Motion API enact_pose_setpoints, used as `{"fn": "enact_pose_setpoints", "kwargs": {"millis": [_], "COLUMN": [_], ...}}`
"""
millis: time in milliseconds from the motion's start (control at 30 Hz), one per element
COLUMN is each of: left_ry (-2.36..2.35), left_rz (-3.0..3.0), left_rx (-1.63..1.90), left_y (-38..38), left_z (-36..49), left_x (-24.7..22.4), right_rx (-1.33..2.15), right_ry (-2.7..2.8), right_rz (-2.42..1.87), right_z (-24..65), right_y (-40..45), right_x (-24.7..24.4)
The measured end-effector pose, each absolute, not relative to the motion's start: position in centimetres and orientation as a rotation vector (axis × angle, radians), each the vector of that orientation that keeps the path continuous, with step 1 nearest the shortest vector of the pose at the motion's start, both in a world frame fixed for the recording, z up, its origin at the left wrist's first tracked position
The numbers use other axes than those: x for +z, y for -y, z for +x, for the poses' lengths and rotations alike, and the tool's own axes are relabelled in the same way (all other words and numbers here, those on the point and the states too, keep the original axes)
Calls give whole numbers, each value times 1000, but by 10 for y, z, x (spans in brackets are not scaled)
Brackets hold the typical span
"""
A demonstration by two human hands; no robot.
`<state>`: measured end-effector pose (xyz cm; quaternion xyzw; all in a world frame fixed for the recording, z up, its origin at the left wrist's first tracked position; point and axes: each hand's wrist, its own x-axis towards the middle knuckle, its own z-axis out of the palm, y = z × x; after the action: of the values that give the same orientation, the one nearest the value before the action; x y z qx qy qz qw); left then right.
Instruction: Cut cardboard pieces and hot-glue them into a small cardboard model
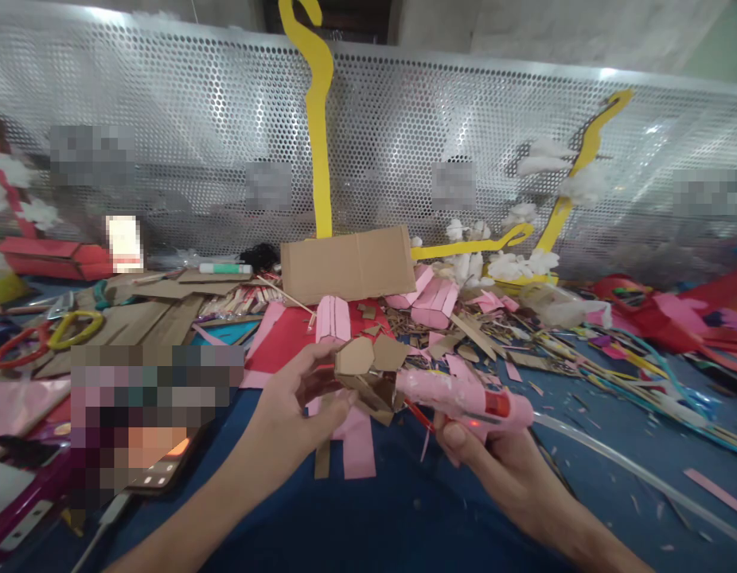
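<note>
My right hand [493, 461] is wrapped round the grip of a pink hot glue gun [446, 395], whose nozzle points left. A long clear glue stick [631, 469] trails out of its back end. My left hand [309, 398] holds a small folded cardboard piece [355, 358] between thumb and fingers. The nozzle is close to this piece; whether they touch I cannot tell. Below and behind the piece hang pink paper strips [357, 450]. A pink paper box [333, 318] lies just beyond my left fingers.
A cardboard box [348, 267] with a tall yellow hook-shaped cutout [319, 143] stands ahead, before a perforated metal screen [195, 119]. Scissors [76, 328], flat cardboard [165, 318] and a phone [165, 469] lie left. Paper scraps [500, 350] and white tufts [469, 267] are at right.
</note>
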<state>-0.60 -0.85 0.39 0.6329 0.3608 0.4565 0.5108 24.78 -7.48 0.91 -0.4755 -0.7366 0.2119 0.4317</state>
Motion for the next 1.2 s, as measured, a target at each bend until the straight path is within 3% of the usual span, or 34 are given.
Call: {"fn": "enact_pose_setpoints", "kwargs": {"millis": [1200], "left_ry": [-872], "left_rz": [1579], "left_rx": [1110], "left_y": [8], "left_z": [-5], "left_x": [6], "right_rx": [534], "right_ry": [1824], "right_rz": [-1230], "right_z": [248], "right_y": [73], "right_x": [13]}}
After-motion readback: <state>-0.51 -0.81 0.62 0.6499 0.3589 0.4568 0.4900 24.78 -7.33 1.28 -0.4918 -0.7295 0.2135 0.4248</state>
